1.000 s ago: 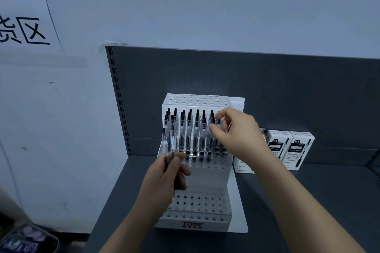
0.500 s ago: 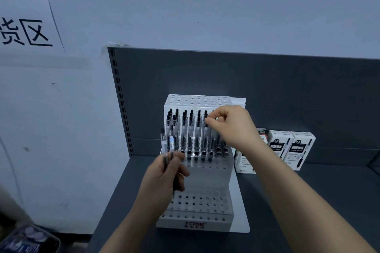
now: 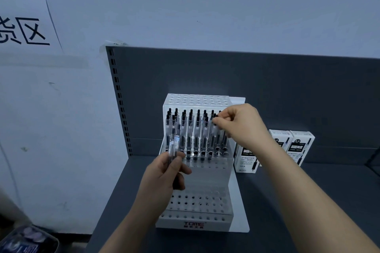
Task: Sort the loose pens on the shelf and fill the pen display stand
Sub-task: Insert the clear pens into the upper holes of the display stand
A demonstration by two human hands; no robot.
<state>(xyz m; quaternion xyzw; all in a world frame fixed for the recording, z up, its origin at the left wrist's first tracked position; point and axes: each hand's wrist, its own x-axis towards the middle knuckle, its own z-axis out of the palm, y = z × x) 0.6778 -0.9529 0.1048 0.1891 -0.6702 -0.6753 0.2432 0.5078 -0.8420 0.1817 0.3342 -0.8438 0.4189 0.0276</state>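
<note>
White tiered plastic pen display stand [image 3: 209, 178] sits at the left end of the dark grey metal shelf [image 3: 349, 191]. Right hand [image 3: 240, 123] pinches one clear black-capped pen [image 3: 213, 131] in the crowded upper row. Left hand [image 3: 164, 178] grips a bundle of clear pens [image 3: 173, 148]. Risk: a tilted entry could knock neighbouring pens askew. Lower tier holes are empty.

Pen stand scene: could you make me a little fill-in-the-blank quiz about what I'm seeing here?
1. The left hand holds a bunch of ____.
2. The right hand pinches the ____ end of a pen in the stand.
3. The boxes sit to the stand's ____.
4. The stand's front holes are ____.
Missing: pens, top, right, empty.
</note>
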